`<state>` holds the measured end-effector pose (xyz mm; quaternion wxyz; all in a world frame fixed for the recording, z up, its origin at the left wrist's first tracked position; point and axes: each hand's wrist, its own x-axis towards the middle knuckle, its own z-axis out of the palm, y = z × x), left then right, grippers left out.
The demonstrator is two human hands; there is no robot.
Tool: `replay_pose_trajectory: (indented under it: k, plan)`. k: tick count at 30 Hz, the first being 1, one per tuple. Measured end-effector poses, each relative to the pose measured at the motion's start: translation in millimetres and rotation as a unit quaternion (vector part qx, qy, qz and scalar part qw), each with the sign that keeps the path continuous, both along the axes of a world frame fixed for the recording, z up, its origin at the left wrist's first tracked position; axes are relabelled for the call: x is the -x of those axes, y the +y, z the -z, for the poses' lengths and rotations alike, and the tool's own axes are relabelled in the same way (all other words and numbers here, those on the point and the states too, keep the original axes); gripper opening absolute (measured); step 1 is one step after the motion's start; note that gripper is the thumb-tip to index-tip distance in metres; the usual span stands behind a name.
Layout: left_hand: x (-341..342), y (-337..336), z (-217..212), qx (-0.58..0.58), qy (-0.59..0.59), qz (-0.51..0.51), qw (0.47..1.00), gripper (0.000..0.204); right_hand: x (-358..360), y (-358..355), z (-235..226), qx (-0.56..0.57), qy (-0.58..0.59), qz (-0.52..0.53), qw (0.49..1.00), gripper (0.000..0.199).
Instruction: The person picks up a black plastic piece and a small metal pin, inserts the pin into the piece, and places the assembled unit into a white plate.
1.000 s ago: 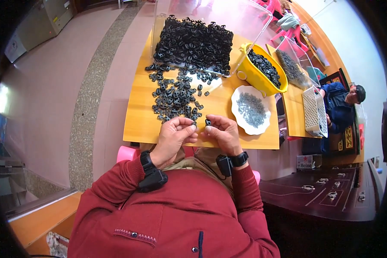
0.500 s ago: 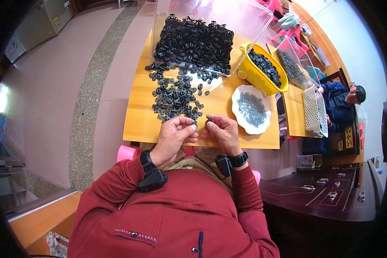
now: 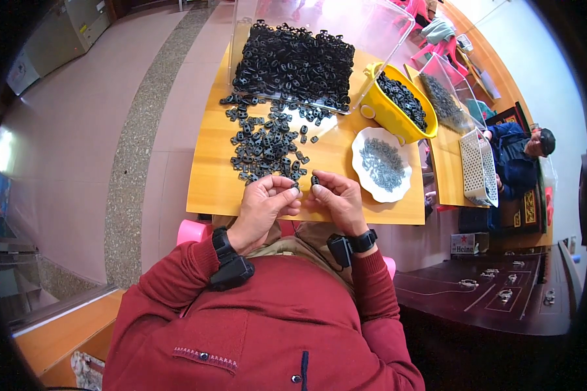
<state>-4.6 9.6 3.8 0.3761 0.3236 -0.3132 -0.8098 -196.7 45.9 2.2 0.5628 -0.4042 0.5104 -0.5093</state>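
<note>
- The left hand (image 3: 262, 203) pinches something at its fingertips, too small to identify; near the table edge, it could slip into the lap.
- The right hand (image 3: 336, 199) grips a small black plastic clip (image 3: 314, 180); loose clips (image 3: 265, 144) lie just beyond.
- The wooden table (image 3: 209, 182) stands on a pale tiled floor (image 3: 78, 130).

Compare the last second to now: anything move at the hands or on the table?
Barely. The left hand and right hand stay together at the near table edge, fingers working a small black part; only slight finger shifts. The loose black pieces, yellow tub and white dish are unchanged.
</note>
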Motion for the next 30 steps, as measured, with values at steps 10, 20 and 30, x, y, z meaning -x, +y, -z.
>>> replay_pose_trajectory:
  k: [10, 20, 30]
  plan:
    - [0.3, 0.4, -1.4, 0.0, 0.003, 0.0, 1.0, 0.016, -0.4, 0.0, 1.7, 0.008, -0.008, 0.014, 1.0, 0.029]
    - [1.6, 0.0, 1.5, 0.004, 0.008, -0.006, 1.0, 0.017, 0.8, 0.9, 0.5, -0.001, 0.005, -0.02, 1.0, 0.02]
    - [5.4, 1.1, 3.0, 0.013, 0.012, -0.007, 1.0, 0.019, 4.7, 0.0, 4.1, 0.04, 0.084, -0.073, 0.993, 0.017]
